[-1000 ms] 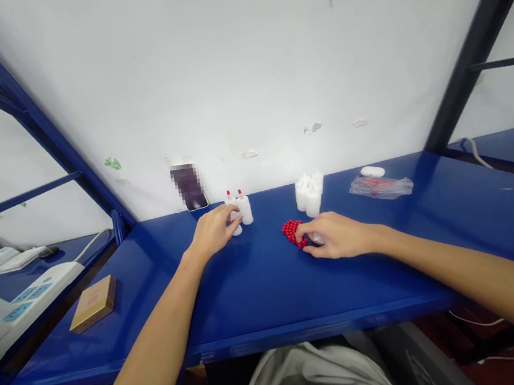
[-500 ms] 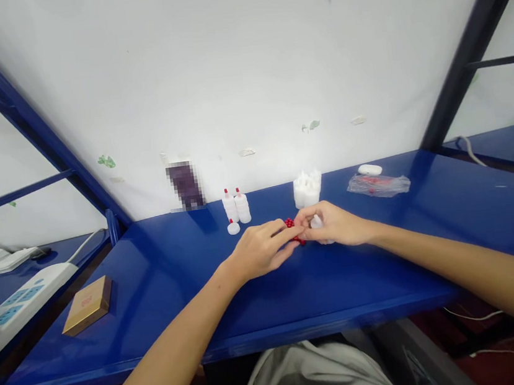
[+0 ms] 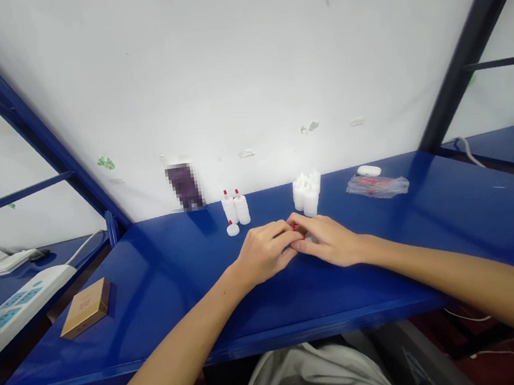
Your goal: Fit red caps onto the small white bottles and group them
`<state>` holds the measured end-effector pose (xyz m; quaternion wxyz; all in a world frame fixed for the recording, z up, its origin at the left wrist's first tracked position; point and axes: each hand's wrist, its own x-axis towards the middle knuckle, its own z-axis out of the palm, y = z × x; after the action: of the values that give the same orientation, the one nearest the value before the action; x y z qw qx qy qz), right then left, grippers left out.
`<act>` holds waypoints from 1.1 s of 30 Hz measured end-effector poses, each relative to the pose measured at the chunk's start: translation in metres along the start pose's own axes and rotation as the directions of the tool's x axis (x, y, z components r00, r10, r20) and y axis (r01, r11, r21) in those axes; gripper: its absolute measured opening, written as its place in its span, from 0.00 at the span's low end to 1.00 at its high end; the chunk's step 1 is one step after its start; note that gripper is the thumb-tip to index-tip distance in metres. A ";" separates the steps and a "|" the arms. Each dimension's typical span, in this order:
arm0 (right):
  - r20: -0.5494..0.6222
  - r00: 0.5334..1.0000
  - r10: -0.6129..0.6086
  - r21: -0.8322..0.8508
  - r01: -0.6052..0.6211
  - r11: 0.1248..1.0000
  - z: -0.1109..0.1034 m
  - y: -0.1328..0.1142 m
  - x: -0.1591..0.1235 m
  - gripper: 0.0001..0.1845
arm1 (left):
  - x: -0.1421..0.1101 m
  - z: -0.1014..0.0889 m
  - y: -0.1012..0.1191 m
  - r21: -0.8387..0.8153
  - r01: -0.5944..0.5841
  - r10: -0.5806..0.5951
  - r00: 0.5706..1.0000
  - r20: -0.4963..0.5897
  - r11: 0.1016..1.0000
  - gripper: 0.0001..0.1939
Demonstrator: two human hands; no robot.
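Observation:
My left hand [image 3: 266, 250] and my right hand [image 3: 331, 239] meet at the fingertips, low over the blue table. Small red caps [image 3: 295, 227] show between the fingers, mostly covered. A white plastic bottle [image 3: 310, 236] is inside my curled right hand; only a pale sliver of it shows. My left thumb and fingers are pinched together, and what is between them is hidden. Beyond the left hand stand two white squeeze bottles [image 3: 241, 208] with red tips. A short white piece with a red tip [image 3: 232, 227] sits in front of them.
Several white bottles [image 3: 308, 194] without red tips stand grouped behind my right hand. Farther right lie a clear plastic bag [image 3: 378, 186] with red pieces and a white oval case [image 3: 369, 170]. A gold box [image 3: 86, 307] lies at left, near a power strip [image 3: 27, 302].
My right hand has turned over and come slightly nearer me, covering most of the bottle and red caps. My left hand has shifted only a little and stays at the fingertips.

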<state>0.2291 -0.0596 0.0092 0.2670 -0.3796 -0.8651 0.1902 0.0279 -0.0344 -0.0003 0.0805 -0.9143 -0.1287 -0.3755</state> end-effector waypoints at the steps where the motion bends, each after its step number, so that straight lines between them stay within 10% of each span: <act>1: 0.006 1.000 0.007 -0.045 -0.007 0.999 0.000 -0.001 0.000 0.12 | 0.000 0.001 0.000 -0.002 -0.003 0.003 1.000 0.005 1.000 0.05; 25: -0.001 0.991 -0.137 0.011 0.137 0.990 0.006 0.003 -0.001 0.07 | -0.001 0.003 0.004 -0.114 0.094 -0.073 0.981 0.180 0.989 0.08; 33: -0.038 0.999 0.008 -0.039 -0.009 0.999 -0.007 0.011 0.000 0.13 | -0.015 -0.035 -0.038 0.093 0.397 -0.403 0.913 0.059 0.913 0.09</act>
<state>0.2395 -0.0516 0.0088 0.2750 -0.3919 -0.8619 0.1669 -0.0166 -0.0093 0.0153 0.0330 -0.8785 -0.3308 -0.3430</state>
